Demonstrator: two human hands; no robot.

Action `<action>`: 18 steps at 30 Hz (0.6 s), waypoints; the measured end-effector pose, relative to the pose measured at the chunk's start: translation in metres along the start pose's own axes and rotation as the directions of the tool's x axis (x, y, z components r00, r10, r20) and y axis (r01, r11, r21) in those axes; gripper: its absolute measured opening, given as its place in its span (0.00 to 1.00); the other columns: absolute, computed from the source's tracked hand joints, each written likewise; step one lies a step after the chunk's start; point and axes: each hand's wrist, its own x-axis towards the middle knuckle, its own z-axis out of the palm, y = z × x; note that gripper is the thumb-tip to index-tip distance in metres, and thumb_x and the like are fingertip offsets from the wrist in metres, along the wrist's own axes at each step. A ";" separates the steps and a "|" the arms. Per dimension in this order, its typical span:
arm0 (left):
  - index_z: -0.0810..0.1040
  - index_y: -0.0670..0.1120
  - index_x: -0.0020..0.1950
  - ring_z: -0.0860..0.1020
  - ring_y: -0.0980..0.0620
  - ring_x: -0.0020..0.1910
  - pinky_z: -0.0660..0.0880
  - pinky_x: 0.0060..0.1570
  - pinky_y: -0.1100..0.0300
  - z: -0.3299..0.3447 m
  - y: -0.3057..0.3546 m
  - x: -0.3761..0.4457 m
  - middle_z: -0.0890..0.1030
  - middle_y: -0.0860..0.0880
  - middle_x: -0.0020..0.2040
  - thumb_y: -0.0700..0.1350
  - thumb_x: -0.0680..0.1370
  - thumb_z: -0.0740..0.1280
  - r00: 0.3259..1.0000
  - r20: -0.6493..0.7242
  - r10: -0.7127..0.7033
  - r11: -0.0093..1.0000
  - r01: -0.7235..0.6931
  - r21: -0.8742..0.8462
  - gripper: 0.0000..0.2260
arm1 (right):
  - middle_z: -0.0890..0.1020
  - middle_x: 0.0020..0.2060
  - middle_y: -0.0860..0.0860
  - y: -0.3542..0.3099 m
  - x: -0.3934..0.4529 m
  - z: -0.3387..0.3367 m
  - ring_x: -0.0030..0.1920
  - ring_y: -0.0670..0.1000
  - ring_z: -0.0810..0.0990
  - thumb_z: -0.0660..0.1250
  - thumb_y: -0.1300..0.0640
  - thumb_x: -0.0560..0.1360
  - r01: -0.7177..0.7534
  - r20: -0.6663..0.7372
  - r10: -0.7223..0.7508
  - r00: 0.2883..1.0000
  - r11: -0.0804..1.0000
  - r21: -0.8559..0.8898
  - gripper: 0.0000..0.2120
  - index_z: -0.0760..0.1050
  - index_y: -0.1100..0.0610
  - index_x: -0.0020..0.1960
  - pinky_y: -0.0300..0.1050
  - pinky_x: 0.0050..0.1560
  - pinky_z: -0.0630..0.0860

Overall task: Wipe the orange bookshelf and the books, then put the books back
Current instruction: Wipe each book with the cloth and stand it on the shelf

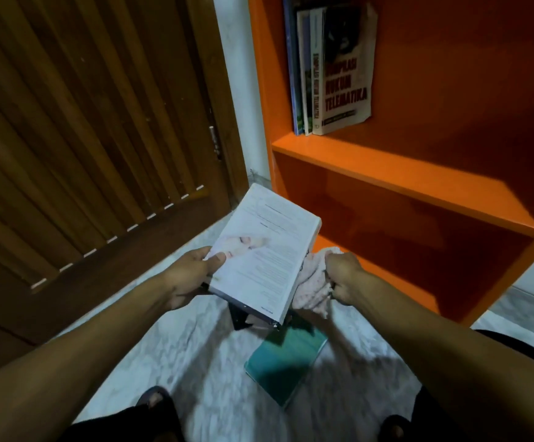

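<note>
- Low over the pale marbled floor (195, 352), in front of the orange-painted wooden bookshelf (402, 173): white-covered paperback book (268, 250) held flat between both hands, printed back cover up.
- Left hand (189, 275): thumb pressed on top of the cover near one corner, fingers curled beneath; a pinch at the edge only. Risk: far end unsupported, so likely to tip or slip out if pushed hard along the spine.
- Right hand (345, 279): fingers clamped on a bunched pale pink fluffy cloth (310, 282), cloth touching the book's spine edge. Risk: wiping force directed toward the weak left pinch.
- Directly below: teal-covered book (286, 362) lying flat on the floor, plus a dark object (240, 317) partly hidden under the held book, identity unclear. Risk: dropped book lands on these, corners dented; also a trip or kick hazard beside the sandalled feet.
- On the upper shelf, at its left end: standing row of books (329, 68), outermost cover curling away. Risk: leaning row slides or topples when another book goes in alongside.
- Lower shelf: bare orange board visible. Judgement: wiping part-done, several books not yet returned.
</note>
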 end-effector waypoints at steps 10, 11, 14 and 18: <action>0.77 0.49 0.64 0.82 0.42 0.57 0.76 0.62 0.45 0.028 0.034 -0.041 0.85 0.46 0.56 0.48 0.84 0.60 0.992 0.035 0.119 0.992 -0.117 -0.049 0.12 | 0.79 0.34 0.55 -0.014 -0.041 0.007 0.25 0.53 0.78 0.56 0.49 0.85 -0.037 -0.004 0.045 0.999 0.862 0.505 0.17 0.76 0.61 0.61 0.44 0.25 0.78; 0.77 0.49 0.65 0.82 0.43 0.56 0.77 0.60 0.47 0.031 0.032 -0.042 0.85 0.47 0.55 0.48 0.84 0.60 0.989 0.047 0.138 0.990 -0.138 -0.017 0.12 | 0.83 0.36 0.55 -0.017 -0.047 0.009 0.31 0.55 0.82 0.56 0.44 0.84 -0.043 0.062 0.011 0.998 0.835 0.548 0.21 0.78 0.60 0.55 0.51 0.33 0.83; 0.77 0.50 0.65 0.82 0.46 0.56 0.79 0.55 0.52 0.035 0.032 -0.043 0.85 0.49 0.56 0.51 0.84 0.60 0.982 0.034 0.187 0.979 -0.189 0.077 0.13 | 0.87 0.49 0.57 -0.025 -0.060 0.007 0.47 0.60 0.87 0.56 0.31 0.77 -0.037 0.224 -0.122 0.967 0.803 0.595 0.32 0.81 0.57 0.56 0.62 0.54 0.81; 0.73 0.53 0.68 0.79 0.48 0.60 0.79 0.55 0.54 0.037 0.034 -0.043 0.80 0.53 0.62 0.59 0.82 0.59 0.956 -0.030 0.292 0.904 -0.266 0.335 0.18 | 0.85 0.57 0.56 -0.034 -0.068 0.003 0.56 0.59 0.85 0.58 0.37 0.79 0.111 0.262 -0.321 0.910 0.798 0.592 0.27 0.76 0.55 0.67 0.63 0.60 0.78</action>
